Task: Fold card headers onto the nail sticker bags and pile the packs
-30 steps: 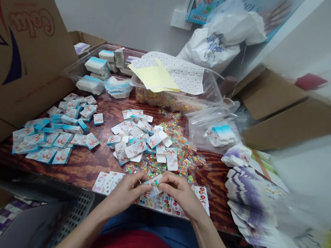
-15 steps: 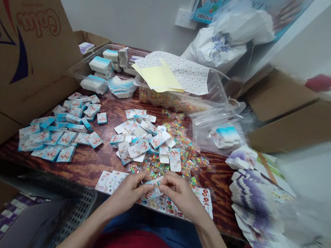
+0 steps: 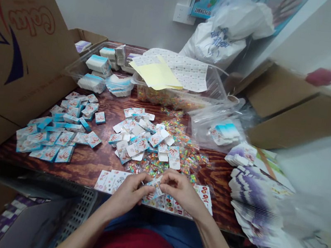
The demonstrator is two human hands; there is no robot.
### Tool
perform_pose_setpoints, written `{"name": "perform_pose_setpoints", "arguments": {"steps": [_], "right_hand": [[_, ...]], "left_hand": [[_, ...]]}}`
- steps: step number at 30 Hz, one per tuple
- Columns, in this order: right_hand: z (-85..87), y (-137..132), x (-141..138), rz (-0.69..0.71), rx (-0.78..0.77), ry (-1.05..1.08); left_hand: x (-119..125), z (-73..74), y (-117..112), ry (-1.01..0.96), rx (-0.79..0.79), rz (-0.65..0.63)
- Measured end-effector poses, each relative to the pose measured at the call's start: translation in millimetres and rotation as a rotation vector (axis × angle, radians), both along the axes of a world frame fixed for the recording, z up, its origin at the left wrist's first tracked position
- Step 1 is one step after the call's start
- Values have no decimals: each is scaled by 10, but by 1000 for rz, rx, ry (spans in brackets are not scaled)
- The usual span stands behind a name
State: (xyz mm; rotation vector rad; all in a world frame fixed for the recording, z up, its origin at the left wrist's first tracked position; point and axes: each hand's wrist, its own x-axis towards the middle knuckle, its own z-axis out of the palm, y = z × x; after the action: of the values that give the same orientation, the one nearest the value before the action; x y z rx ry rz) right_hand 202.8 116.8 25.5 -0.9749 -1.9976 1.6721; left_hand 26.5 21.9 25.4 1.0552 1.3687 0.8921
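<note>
Your left hand [image 3: 128, 191] and right hand [image 3: 181, 191] both grip closed on a small blue-and-white card [image 3: 154, 188] just above the worktop [image 3: 216, 178]; you seem mid-way through working it, so finishing that card looks next. Beyond, a clear plastic tub [image 3: 75, 68] holds stacked cards [image 3: 98, 64], and a second tub [image 3: 218, 86] holds multicoloured pieces [image 3: 163, 97].
</note>
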Motion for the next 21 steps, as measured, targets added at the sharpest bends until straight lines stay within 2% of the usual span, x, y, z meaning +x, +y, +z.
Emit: {"name": "perform_pose_setpoints", "arguments": {"steps": [4, 9, 11, 13, 16, 19, 21], "right_hand": [[-3, 4, 4, -7, 129, -52], [53, 30, 17, 71, 8, 58], [54, 19, 9, 16, -26, 94], [49, -12, -17, -95, -36, 123], [71, -70, -65, -204, 35, 147], [127, -101, -76, -136, 113, 137], [149, -105, -67, -81, 85, 124]], "left_hand": [[-2, -25, 5, 56, 28, 8], [-25, -60, 14, 23, 34, 23], [-23, -79, 23, -20, 16, 43], [-5, -98, 37, -41, 16, 72], [38, -116, 58, -49, 34, 111], [79, -113, 73, -77, 21, 166], [99, -102, 79, -94, -7, 230]]}}
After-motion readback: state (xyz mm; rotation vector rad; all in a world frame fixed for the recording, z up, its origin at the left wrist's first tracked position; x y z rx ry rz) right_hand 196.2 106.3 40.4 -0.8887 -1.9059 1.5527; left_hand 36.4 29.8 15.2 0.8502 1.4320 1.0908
